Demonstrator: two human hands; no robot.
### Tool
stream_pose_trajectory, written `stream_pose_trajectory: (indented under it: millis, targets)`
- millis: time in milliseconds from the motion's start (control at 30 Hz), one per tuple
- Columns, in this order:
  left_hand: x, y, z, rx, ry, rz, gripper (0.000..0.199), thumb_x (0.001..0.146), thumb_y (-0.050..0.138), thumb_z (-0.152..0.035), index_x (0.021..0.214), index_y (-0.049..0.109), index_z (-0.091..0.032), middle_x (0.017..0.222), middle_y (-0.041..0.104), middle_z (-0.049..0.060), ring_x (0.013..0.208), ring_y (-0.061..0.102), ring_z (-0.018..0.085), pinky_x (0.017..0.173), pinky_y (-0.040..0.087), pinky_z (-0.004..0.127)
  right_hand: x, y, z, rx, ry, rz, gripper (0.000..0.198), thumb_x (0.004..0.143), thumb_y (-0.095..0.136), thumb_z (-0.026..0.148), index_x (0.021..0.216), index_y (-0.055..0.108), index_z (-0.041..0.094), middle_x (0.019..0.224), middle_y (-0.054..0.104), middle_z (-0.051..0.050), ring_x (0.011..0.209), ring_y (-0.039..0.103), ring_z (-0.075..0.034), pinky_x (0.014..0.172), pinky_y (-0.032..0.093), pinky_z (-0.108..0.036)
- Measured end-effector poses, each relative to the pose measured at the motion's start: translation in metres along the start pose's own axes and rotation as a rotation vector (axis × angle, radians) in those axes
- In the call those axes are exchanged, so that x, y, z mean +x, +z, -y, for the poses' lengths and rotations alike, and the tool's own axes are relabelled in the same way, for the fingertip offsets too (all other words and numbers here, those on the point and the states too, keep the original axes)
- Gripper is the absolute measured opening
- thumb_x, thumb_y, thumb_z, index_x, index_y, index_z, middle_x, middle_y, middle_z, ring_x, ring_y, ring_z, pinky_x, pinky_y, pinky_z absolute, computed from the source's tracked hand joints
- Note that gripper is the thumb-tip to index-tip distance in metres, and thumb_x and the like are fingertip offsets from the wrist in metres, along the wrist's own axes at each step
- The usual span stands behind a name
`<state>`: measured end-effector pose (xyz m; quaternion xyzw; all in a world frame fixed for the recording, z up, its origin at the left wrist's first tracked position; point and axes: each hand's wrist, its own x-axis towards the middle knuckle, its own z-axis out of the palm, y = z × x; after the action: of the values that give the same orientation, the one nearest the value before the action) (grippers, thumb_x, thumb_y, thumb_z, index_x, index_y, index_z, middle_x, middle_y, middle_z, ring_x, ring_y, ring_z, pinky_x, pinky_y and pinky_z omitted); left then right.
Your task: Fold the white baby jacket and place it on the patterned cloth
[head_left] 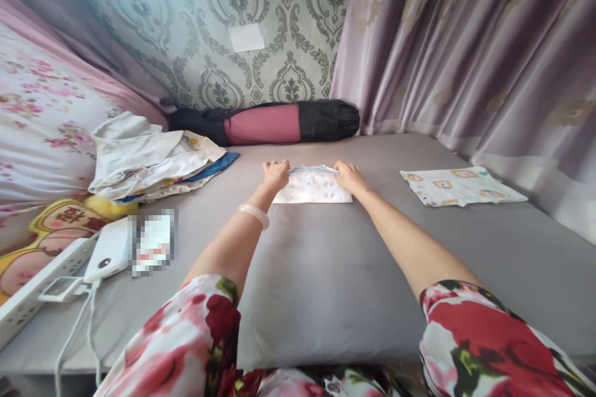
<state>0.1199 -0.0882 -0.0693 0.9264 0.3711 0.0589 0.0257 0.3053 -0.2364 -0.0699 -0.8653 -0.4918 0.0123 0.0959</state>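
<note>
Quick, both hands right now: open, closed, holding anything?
Left hand: closed, gripping the left edge of the small white cloth.
Right hand: closed, gripping the cloth's right edge.

Both hands rest on a folded cloth [313, 188] on a bed [326, 273], left hand [275, 174] at one far corner, right hand [348, 176] at the other. A clothes pile [149, 158] lies left of the left hand, a flat folded piece [460, 186] right of the right hand, a long bag [265, 122] beyond both.
</note>
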Motion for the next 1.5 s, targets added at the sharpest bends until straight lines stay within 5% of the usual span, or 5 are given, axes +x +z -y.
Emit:
stream_pose_trajectory:
  millis: [433,600,733,933,1500]
  targets:
    - [0.007,-0.06,0.023,-0.229,0.077,0.136,0.019,0.075,0.064,-0.028,0.092,0.072,-0.023,0.08,0.069,0.0,0.088,0.06,0.021,0.076,0.039,0.031,0.009,-0.042,-0.022,0.148,-0.143,0.035,0.023,0.082,0.061,0.021,0.102,0.072,0.022,0.107,0.072,-0.006,0.1,0.063,-0.022,0.076,0.044,-0.026]
    - [0.009,-0.069,0.019,-0.249,0.056,-0.022,0.018,0.078,0.065,-0.027,0.095,0.072,-0.022,0.088,0.071,0.003,0.092,0.061,0.023,0.088,0.037,0.04,0.01,-0.054,-0.025,0.156,-0.161,-0.114,0.024,0.082,0.062,0.019,0.104,0.072,0.02,0.105,0.072,-0.007,0.098,0.063,-0.022,0.079,0.044,-0.028]
    - [0.005,-0.06,0.009,-0.191,0.055,-0.238,0.024,0.084,0.057,-0.022,0.104,0.071,-0.024,0.105,0.072,0.007,0.107,0.058,0.027,0.099,0.029,0.047,0.002,-0.048,-0.023,0.086,-0.196,-0.335,0.023,0.085,0.056,0.015,0.103,0.07,0.018,0.11,0.068,-0.011,0.104,0.057,-0.025,0.086,0.042,-0.034]
    - [-0.02,-0.034,0.002,-0.14,0.108,-0.296,0.029,0.085,0.048,-0.017,0.105,0.069,-0.025,0.101,0.072,0.007,0.108,0.055,0.027,0.104,0.025,0.048,-0.021,-0.019,-0.026,0.025,-0.281,-0.46,0.022,0.086,0.047,0.012,0.094,0.066,0.019,0.102,0.065,-0.011,0.096,0.052,-0.027,0.083,0.037,-0.037]
    - [-0.087,0.019,0.026,-0.193,0.381,-0.282,0.032,0.08,0.046,-0.01,0.099,0.067,-0.026,0.104,0.073,0.005,0.107,0.062,0.022,0.111,0.021,0.05,-0.087,0.014,-0.039,-0.057,-0.507,-0.345,0.025,0.08,0.049,0.005,0.096,0.061,0.018,0.1,0.064,-0.01,0.094,0.05,-0.025,0.084,0.035,-0.034]
